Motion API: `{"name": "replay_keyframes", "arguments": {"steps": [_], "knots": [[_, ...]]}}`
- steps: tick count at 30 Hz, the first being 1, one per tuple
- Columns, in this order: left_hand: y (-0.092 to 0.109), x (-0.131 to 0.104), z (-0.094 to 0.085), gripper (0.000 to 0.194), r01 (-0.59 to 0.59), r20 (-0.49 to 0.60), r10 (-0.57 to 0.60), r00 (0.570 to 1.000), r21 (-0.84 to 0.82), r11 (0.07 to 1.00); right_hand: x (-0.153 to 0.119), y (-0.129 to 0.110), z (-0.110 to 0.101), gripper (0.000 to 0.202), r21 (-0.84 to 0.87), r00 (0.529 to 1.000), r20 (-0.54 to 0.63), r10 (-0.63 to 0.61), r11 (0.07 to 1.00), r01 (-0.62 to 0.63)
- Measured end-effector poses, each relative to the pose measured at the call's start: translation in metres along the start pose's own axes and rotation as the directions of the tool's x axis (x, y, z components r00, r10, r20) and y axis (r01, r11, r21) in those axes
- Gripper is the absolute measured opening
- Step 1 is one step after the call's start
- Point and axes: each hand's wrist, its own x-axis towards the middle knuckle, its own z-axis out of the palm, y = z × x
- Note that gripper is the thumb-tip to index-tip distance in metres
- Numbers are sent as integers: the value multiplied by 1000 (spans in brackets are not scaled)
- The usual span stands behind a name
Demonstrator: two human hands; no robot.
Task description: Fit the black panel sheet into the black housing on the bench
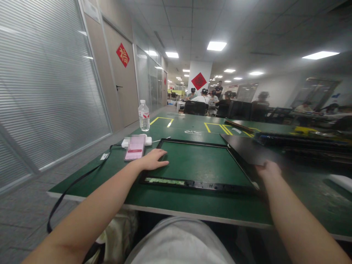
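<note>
A black rectangular frame [217,186] lies on the green table, the table top showing through its middle. A strip with green parts [165,181] runs along the left of its near side. My left hand [154,160] rests at the frame's left side with fingers spread, holding nothing. On the right, my right hand [268,170] grips the near edge of a thin dark panel [244,148]. The panel is tilted and reaches over the frame's right side; its far right part is blurred.
A phone [134,150] and a white power strip [148,140] lie left of the frame, with a water bottle [144,116] behind them. Long dark parts [302,141] lie at the right. A white piece [341,182] sits near the right edge. People sit far back.
</note>
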Motion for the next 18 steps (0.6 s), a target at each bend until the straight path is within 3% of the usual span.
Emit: {"name": "replay_keyframes", "arguments": {"steps": [6,18], "knots": [[2,0,0,60,14,-10,-15,1000,-32,999,10,5,0,30,31,1000,9,-21,999,21],[3,0,-1,66,44,11,-43,999,-43,998,32,10,-3,34,52,996,86,1,999,-6]]}}
